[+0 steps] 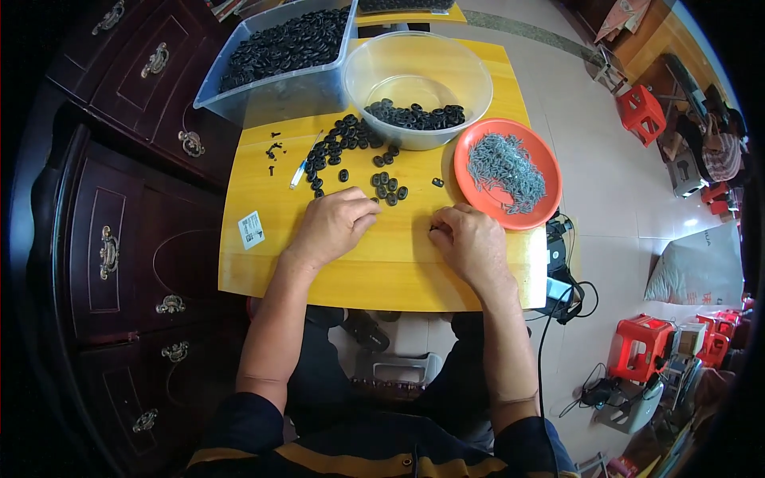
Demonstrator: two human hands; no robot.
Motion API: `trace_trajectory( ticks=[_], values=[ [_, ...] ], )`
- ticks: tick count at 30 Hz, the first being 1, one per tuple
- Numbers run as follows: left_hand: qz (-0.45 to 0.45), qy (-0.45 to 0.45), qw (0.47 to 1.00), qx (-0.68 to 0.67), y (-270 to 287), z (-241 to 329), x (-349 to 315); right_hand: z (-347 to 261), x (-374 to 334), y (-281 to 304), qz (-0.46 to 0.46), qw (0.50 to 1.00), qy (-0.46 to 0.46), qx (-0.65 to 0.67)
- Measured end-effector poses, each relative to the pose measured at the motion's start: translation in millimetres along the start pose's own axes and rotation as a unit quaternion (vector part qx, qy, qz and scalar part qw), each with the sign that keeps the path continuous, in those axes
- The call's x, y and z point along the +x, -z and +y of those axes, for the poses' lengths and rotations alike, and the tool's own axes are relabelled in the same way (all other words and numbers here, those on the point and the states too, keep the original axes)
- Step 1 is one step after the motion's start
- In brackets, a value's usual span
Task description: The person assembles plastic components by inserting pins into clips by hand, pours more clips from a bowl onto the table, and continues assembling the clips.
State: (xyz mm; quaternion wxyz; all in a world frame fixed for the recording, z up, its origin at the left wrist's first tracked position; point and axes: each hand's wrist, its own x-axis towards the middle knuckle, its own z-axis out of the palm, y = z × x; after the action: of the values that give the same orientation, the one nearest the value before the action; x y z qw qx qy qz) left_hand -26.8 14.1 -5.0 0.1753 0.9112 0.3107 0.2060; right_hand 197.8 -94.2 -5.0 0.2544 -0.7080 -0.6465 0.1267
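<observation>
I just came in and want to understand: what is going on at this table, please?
A seated person works at a yellow table. The right hand pinches a small dark piece, mostly hidden. The left hand is beside loose, black, oval pieces; whether it grips one is unclear. Farther back, a bluish plastic bin and a round, clear plastic tub hold more black pieces. A round, orange-red dish of small, slender grey pieces lies on the right.

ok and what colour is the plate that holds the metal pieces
The plate is orange-red; it shows best in the head view.
</observation>
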Motion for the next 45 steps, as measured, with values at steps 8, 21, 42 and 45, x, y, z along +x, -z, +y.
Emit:
trace_trajectory(
  ticks=[8,21,42,45],
  values=[
    [0.000,0.027,1.000,-0.015,0.5,-2.6,1.3,-9.4,-2.6,-0.4,-0.078,0.996,-0.001,0.032],
    [0.037,0.095,0.995,-0.021,8.6,-1.2,3.3,-12.0,1.7,-1.7,0.010,0.975,0.025,0.221],
    [0.033,0.031,0.999,0.029,1.7,-1.2,4.0,-22.9,8.3,-10.1,0.017,0.940,-0.036,0.339],
    [0.044,0.030,0.997,0.052,-1.1,3.4,6.8,-23.5,7.8,-12.5,0.015,0.933,-0.046,0.357]
  ],
)
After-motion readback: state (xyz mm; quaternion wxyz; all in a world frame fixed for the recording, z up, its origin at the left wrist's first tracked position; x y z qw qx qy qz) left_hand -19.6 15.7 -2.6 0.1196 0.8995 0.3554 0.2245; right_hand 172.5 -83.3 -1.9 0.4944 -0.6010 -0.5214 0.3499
